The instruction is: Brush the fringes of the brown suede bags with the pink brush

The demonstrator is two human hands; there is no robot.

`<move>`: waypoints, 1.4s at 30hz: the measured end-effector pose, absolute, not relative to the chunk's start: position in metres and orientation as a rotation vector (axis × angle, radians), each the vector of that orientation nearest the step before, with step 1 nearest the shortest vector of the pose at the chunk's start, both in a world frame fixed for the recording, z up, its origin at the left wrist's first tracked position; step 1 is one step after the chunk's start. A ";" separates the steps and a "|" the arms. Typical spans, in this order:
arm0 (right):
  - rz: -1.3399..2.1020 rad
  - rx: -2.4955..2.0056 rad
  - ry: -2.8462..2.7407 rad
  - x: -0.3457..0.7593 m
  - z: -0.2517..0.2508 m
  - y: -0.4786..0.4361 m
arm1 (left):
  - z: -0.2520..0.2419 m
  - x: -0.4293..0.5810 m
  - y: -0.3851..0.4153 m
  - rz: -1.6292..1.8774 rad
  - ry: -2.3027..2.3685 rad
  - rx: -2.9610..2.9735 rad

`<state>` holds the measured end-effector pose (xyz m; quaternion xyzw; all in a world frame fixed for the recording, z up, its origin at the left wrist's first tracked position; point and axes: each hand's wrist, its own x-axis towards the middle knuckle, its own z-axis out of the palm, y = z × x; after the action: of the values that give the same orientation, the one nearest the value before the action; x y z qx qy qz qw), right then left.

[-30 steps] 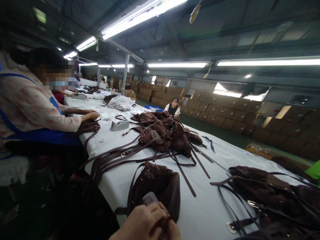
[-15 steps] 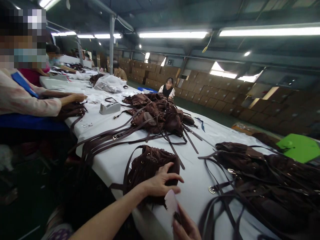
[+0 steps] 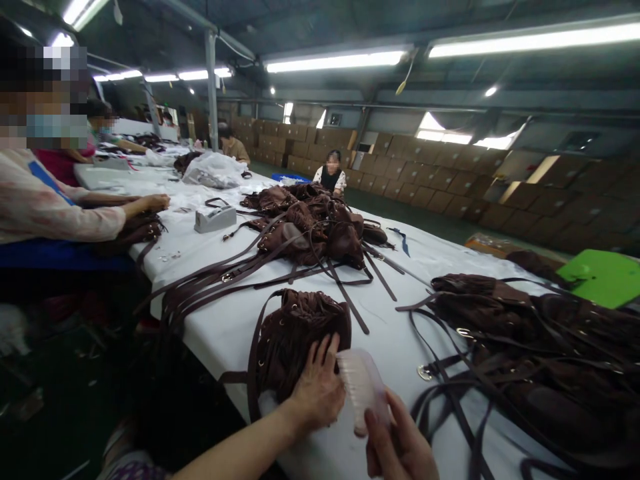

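A dark brown drawstring handbag (image 3: pixel 295 330) with gold eyelets and a thin strap lies near the front edge of the white-covered table. My left hand (image 3: pixel 320 387) rests flat on the bag's right side, with its fingers stretched out over the brown material. Close beside it, my right hand (image 3: pixel 400 437) grips a pale, translucent comb (image 3: pixel 365 387) between thumb and fingers. The comb's ridged, toothed edge faces the bag and my left hand. Part of the bag's lower side is hidden behind my left hand and forearm.
A heap of brown bags (image 3: pixel 310 227) with long straps lies mid-table; more brown bags (image 3: pixel 540 360) are at right. A grey dispenser-like box (image 3: pixel 215 219) stands left of the heap. A co-worker's hands (image 3: pixel 155 203) are busy at left. A green plastic piece (image 3: pixel 600 277) sits far right.
My left hand has moved down and left, its fingers now flat on the bag rather than spread. The comb in my right hand has risen and turned its broad side to me.
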<state>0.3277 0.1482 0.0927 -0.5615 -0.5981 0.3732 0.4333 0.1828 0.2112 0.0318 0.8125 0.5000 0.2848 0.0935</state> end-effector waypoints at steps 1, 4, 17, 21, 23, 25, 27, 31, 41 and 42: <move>0.890 -1.364 -1.560 0.324 0.100 0.160 | 0.030 0.180 0.194 0.910 1.438 2.442; 0.703 -1.191 -1.935 0.309 0.109 0.194 | 0.022 0.153 0.149 1.183 1.445 2.411; 0.572 -1.316 -1.878 0.293 0.064 0.198 | 0.061 0.087 0.202 0.490 2.335 1.827; 0.614 -1.335 -1.831 0.287 0.051 0.187 | 0.065 0.103 0.198 0.493 2.237 1.838; 0.642 -1.356 -1.809 0.285 0.050 0.181 | 0.067 0.100 0.200 0.423 2.196 1.724; 0.695 -1.403 -1.787 0.285 0.052 0.175 | 0.070 0.092 0.205 0.374 2.162 1.632; 0.759 -1.462 -1.747 0.285 0.053 0.171 | 0.073 0.086 0.211 0.355 2.147 1.596; 0.810 -1.481 -1.733 0.274 0.047 0.178 | 0.074 0.099 0.219 0.355 2.080 1.594; 0.701 -1.407 -1.638 0.275 0.048 0.199 | 0.042 0.144 0.230 0.890 1.855 1.445; 0.634 -1.402 -1.646 0.280 0.054 0.196 | 0.038 0.142 0.232 0.944 1.825 1.419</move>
<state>0.2796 0.1956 0.0541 -0.5620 -0.6597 0.2541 0.4295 0.1422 0.2316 0.0377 0.5392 0.6931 0.3584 0.3167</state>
